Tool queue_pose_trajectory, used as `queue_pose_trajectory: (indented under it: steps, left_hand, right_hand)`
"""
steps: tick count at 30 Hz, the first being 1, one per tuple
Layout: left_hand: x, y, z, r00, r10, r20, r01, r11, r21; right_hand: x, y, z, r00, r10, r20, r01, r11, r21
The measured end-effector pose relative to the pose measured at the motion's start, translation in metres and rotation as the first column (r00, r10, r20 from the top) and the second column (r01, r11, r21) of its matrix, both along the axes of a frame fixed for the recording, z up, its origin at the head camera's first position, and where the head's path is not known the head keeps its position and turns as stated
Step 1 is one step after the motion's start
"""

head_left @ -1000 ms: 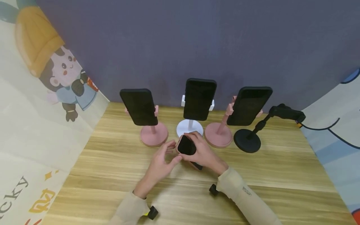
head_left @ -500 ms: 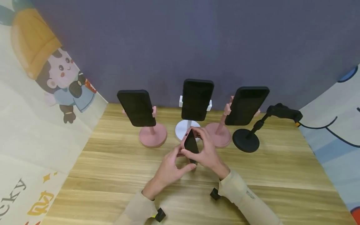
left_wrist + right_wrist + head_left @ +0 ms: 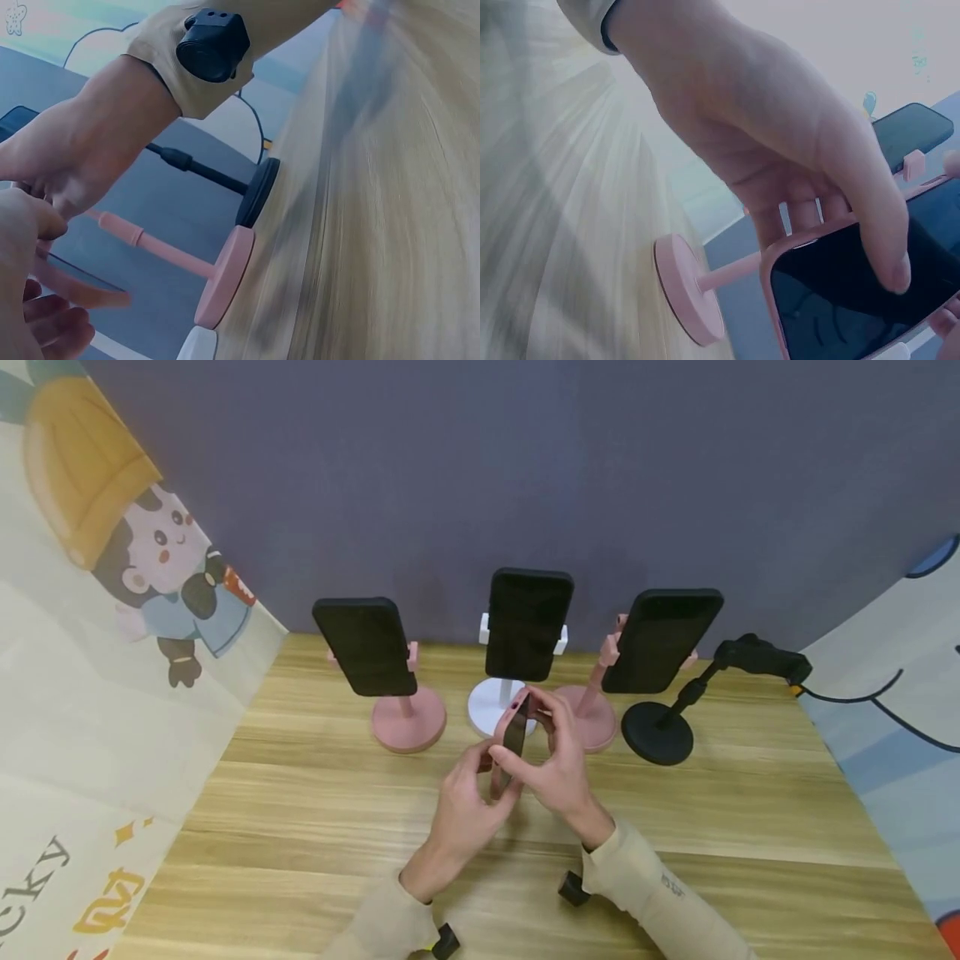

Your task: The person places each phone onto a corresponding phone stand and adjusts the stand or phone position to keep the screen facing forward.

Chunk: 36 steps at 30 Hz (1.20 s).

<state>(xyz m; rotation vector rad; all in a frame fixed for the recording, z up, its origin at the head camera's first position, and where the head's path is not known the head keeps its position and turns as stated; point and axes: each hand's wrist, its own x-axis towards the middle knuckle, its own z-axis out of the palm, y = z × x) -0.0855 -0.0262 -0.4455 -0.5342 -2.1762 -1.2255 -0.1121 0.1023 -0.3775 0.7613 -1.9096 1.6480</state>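
Both hands hold a phone [image 3: 514, 737] in a pink case, raised over the table in front of the white stand. In the head view the phone is tipped up and turned nearly edge-on, its dark screen toward the right. My right hand [image 3: 561, 774] grips its upper part; in the right wrist view the right thumb [image 3: 889, 255] lies across the screen and the fingers go behind the case. Lower down, my left hand [image 3: 467, 810] pinches the other end between thumb and fingers. In the left wrist view, the left hand [image 3: 26, 270] partly hides the pink case.
Behind the hands stand a pink stand [image 3: 409, 720], a white stand [image 3: 487, 706] and another pink stand [image 3: 592, 727], each bearing a dark phone. At the right is a black stand [image 3: 657, 733] with a bent arm. A grey-blue panel [image 3: 450, 468] backs the wooden table [image 3: 300, 827].
The phone has turned from screen-up to nearly edge-on and risen slightly. My left hand has moved right and taken hold of its lower end. The right hand has shifted a little right.
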Motion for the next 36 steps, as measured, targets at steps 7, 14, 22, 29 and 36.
queue_pose_trajectory:
  steps: [7, 14, 22, 29, 36]
  left_hand:
    - [0.001, 0.004, -0.001, 0.997, 0.073, 0.029, -0.073, 0.997, 0.011]
    - [-0.001, 0.006, -0.001, 0.996, 0.089, -0.017, -0.088, 0.996, 0.028]
    - [-0.003, 0.005, -0.005, 0.99, 0.106, -0.091, -0.101, 0.993, 0.055]
    - [-0.006, 0.0, -0.007, 0.985, 0.106, -0.138, -0.097, 0.993, 0.073]
    - [-0.009, -0.006, -0.007, 0.969, 0.106, -0.222, -0.08, 0.989, 0.12]
  right_hand:
    - [0.003, -0.004, 0.0, 0.999, 0.025, 0.026, -0.022, 0.996, -0.092]
    - [0.005, -0.005, 0.001, 1.0, 0.027, 0.016, -0.024, 0.987, -0.161]
    - [0.001, -0.003, -0.011, 0.999, 0.037, 0.032, -0.03, 0.979, -0.202]
    - [-0.005, 0.004, -0.027, 0.998, 0.017, 0.053, -0.006, 0.979, -0.202]
    - [-0.006, 0.007, -0.03, 0.998, 0.033, 0.06, -0.019, 0.977, -0.21]
